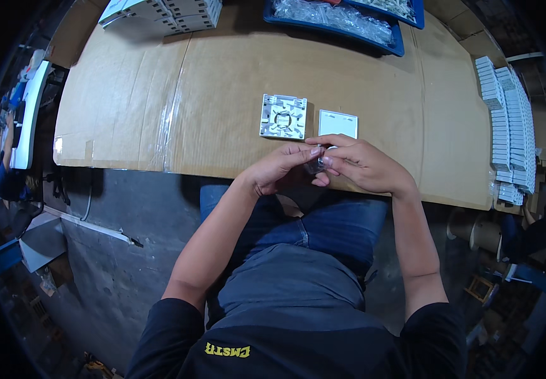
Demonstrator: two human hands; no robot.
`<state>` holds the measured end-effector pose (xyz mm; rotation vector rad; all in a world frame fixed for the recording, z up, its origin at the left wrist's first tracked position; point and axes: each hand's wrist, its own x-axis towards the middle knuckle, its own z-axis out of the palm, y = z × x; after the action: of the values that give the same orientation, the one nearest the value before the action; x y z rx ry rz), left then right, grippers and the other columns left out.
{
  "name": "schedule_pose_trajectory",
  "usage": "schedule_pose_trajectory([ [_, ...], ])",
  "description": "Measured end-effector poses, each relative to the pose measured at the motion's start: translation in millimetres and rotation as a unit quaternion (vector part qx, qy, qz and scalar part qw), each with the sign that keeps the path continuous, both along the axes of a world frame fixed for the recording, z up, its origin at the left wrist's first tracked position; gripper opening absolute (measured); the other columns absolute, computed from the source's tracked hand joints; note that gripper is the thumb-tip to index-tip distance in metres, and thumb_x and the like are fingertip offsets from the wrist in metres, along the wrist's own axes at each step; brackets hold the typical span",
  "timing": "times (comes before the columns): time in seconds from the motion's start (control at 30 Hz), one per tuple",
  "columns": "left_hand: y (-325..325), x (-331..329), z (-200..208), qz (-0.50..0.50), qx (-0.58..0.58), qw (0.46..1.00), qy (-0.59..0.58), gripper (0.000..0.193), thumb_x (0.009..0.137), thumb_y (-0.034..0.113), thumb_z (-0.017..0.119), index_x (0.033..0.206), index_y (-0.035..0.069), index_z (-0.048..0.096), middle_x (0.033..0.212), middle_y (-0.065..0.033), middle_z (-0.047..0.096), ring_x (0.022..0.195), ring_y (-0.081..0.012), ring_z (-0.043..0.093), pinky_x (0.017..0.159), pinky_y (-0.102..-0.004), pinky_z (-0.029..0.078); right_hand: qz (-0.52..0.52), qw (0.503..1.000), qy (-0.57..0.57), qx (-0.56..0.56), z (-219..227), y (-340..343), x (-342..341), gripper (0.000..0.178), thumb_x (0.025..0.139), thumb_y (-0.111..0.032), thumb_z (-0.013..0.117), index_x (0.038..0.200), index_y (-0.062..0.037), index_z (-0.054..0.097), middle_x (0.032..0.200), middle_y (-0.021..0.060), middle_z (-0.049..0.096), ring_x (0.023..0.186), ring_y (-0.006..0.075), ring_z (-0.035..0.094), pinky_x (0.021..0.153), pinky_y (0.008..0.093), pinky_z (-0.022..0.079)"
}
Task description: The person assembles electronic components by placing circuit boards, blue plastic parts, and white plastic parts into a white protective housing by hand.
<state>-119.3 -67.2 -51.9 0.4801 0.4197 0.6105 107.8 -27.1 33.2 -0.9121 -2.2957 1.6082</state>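
Note:
Close to the table's near edge, my two hands meet over a small clear plastic bag (315,165), pinched between the fingertips. My left hand (276,167) is closed on its left side. Thumb and fingers of my right hand (373,167) grip it from the right; what the bag holds is too small to make out. Just beyond my hands lies a square white plastic housing (283,117), with a round centre and grey recesses facing up. To its right, a flat white square plate (338,122) is partly covered by my right hand's fingers.
Cardboard covers the table (222,82). Blue trays (335,28) of clear plastic bags stand at the far side. White housings form a stack (169,16) at far left and rows (513,126) along the right edge. Another person (9,145) is at far left.

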Motion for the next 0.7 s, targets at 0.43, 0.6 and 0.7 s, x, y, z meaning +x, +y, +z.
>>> schedule_pose_trajectory([
  [0.43,-3.8,-3.1,1.1,0.0,-0.039,0.999,0.004,0.041,0.108,0.04,0.056,0.122,0.003,0.065,0.105,-0.0117,0.074,0.098,-0.023,0.074,0.097,-0.0403,0.058,0.001,1.0,-0.026,0.001,-0.1,-3.6,-10.2,0.038,0.11,-0.031,0.052,0.123,-0.0008,0.07,0.149,0.0169,0.056,0.132,0.0333,0.057,0.112,0.0407,0.043],
  [0.6,1.3,-4.6,5.3,-0.017,-0.022,1.0,-0.005,0.042,0.107,0.041,0.057,0.123,0.003,0.063,0.104,-0.0109,0.073,0.099,-0.0235,0.073,0.096,-0.041,0.058,-0.013,0.999,-0.026,-0.024,7.7,0.5,-10.4,0.042,0.11,-0.035,0.051,0.112,0.0009,0.073,0.153,0.016,0.054,0.134,0.0339,0.056,0.112,0.0416,0.043],
  [0.7,1.7,-3.5,3.5,-0.012,-0.021,1.0,-0.004,0.042,0.107,0.042,0.057,0.122,0.003,0.062,0.102,-0.0104,0.072,0.1,-0.0239,0.073,0.097,-0.0414,0.058,0.017,0.999,-0.033,0.023,10.3,3.0,-8.3,0.039,0.11,-0.032,0.051,0.11,-0.0006,0.074,0.146,0.0165,0.058,0.13,0.0329,0.057,0.11,0.0413,0.044],
])
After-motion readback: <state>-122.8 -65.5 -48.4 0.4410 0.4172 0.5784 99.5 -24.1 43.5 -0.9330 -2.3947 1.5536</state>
